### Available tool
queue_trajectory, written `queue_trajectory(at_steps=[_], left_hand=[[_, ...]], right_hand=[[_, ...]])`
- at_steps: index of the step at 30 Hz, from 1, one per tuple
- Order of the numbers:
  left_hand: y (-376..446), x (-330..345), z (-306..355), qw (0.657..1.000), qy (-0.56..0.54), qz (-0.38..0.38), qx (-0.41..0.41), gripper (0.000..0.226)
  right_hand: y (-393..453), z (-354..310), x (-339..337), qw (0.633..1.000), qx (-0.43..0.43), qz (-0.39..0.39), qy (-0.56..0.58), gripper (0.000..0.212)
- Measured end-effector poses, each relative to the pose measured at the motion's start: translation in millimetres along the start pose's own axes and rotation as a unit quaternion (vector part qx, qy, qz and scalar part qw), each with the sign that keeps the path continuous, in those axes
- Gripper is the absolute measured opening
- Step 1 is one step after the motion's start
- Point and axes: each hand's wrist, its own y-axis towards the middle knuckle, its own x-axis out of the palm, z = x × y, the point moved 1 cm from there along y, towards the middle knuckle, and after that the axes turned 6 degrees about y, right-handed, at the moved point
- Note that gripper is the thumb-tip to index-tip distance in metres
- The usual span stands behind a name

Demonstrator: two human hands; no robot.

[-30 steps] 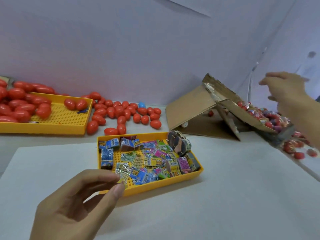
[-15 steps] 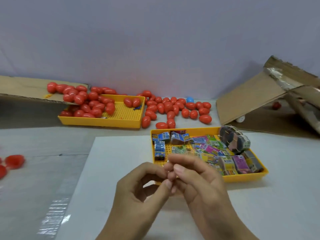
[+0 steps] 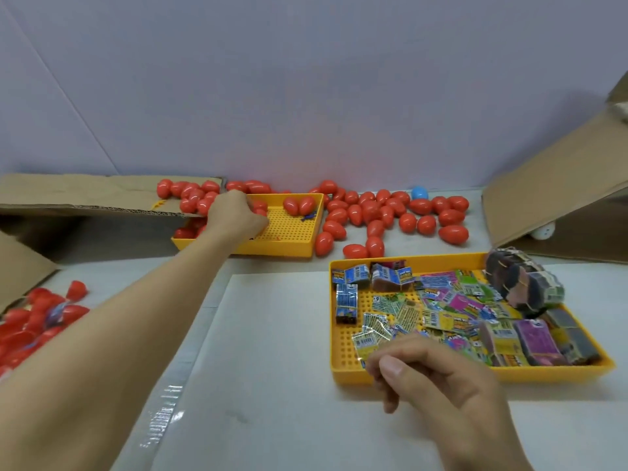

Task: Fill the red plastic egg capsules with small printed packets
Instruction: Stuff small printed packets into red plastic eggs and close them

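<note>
My left hand (image 3: 232, 217) reaches far out into the back yellow tray (image 3: 289, 232), fingers curled down over a red egg capsule (image 3: 260, 208) among several others. My right hand (image 3: 441, 385) hovers at the near left corner of the front yellow tray (image 3: 407, 259) and pinches a small clear-wrapped printed packet (image 3: 365, 342) between thumb and fingers. That tray is full of several colourful printed packets (image 3: 452, 311). Loose red eggs (image 3: 373, 212) lie on the table behind it.
A rubber-banded bundle of packets (image 3: 523, 287) sits in the front tray's far right corner. Cardboard flaps stand at the left (image 3: 85, 195) and right (image 3: 560, 185). More red eggs (image 3: 34, 321) are heaped at the left edge. One blue egg (image 3: 419, 192) lies by the wall.
The two hands were together over the packet. Now my left arm has stretched out to the egg tray, while my right hand keeps the packet by the front tray.
</note>
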Motion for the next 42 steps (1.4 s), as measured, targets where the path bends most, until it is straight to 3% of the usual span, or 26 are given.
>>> queue_trajectory(at_steps=[4,9,15,19,22,24,26,32,36,42], left_hand=[[18,15,-2,0.995,0.095,-0.002,0.003,0.033],[27,22,5,0.992,0.123,0.015,0.005,0.049],[28,47,39,0.977,0.142,0.012,0.161,0.044],[30,50,43,0.980,0.084,0.055,0.170,0.028],[18,35,42,0.979,-0.079,0.127,0.142,0.026],[-3,18,43,0.950,-0.278,0.107,0.098,0.025],[-35,-1,44,0.893,-0.440,0.040,0.084,0.020],[-166,-28,49,0.710,-0.687,-0.143,0.063,0.016],[-223,-24,52,0.692,-0.694,-0.187,0.060,0.031],[-257,-15,52,0.720,-0.658,-0.203,0.087,0.034]], right_hand=[[3,-2,-3,1.000,0.015,0.010,0.008,0.012],[5,0,-4,0.999,0.039,0.015,0.010,0.012],[8,1,-2,0.999,0.026,0.013,-0.016,0.009],[8,1,-4,0.999,0.033,0.009,-0.018,0.009],[7,3,-4,1.000,0.026,0.014,-0.012,0.009],[7,3,-4,1.000,0.025,0.006,-0.014,0.009],[7,4,-5,0.999,0.030,0.000,-0.010,0.010],[5,3,-5,1.000,0.020,0.004,0.002,0.030],[5,-3,-6,0.996,0.063,0.020,0.062,0.036],[3,-15,-4,0.996,0.091,-0.011,-0.017,0.048]])
